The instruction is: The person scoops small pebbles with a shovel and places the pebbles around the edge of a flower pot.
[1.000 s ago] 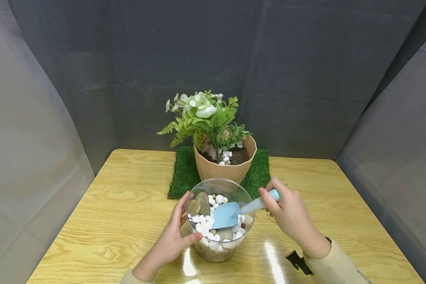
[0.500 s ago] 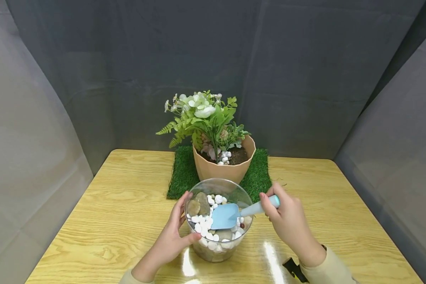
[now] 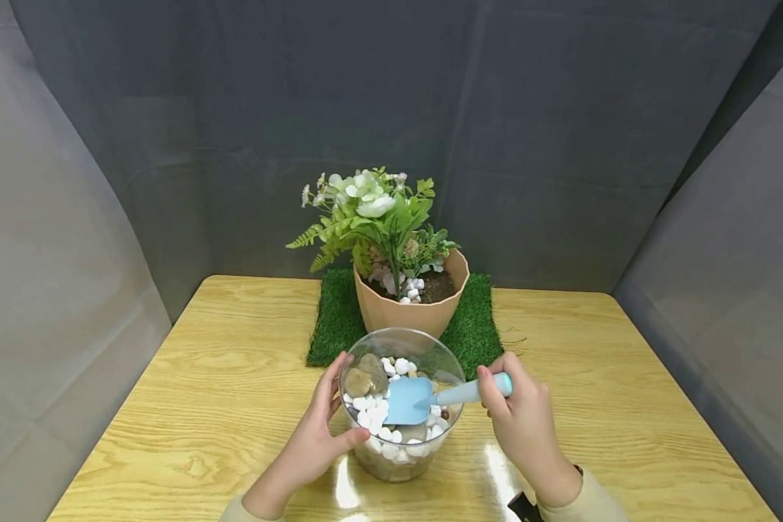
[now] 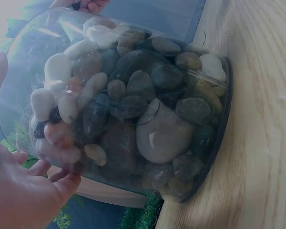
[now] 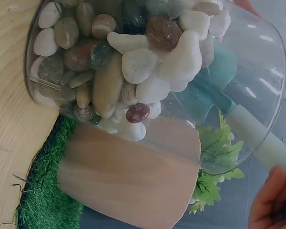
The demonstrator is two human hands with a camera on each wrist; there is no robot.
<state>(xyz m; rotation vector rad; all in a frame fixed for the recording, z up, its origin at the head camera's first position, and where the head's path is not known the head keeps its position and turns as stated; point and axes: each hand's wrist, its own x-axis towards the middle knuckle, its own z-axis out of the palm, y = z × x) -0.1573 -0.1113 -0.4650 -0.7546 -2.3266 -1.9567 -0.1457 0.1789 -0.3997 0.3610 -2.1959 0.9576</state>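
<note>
A clear round bowl (image 3: 394, 471) full of white pebbles (image 3: 370, 415) and larger grey, brown and reddish stones stands on the table. My left hand (image 3: 316, 431) holds its left side, thumb at the near rim and fingers spread along the outer wall. In my right hand (image 3: 520, 417) is the handle of a light blue trowel (image 3: 409, 401), gripped by curled fingers outside the right rim. The trowel's blade lies among the stones inside the bowl, its lower edge against the white pebbles. Through the wall, the right wrist view shows the blade (image 5: 209, 86) at the top of the stones.
Just behind the bowl, a peach flowerpot (image 3: 398, 313) with soil, white pebbles and white-flowered green plants (image 3: 372, 210) stands on a green artificial grass mat (image 3: 334, 330). Grey cloth (image 3: 561, 145) encloses the wooden table (image 3: 235, 377) at the back and sides.
My right hand has come nearer and lower, swinging the trowel's handle closer to level. The blade has shifted slightly left and toward me in the stones. My left hand stays on the bowl.
</note>
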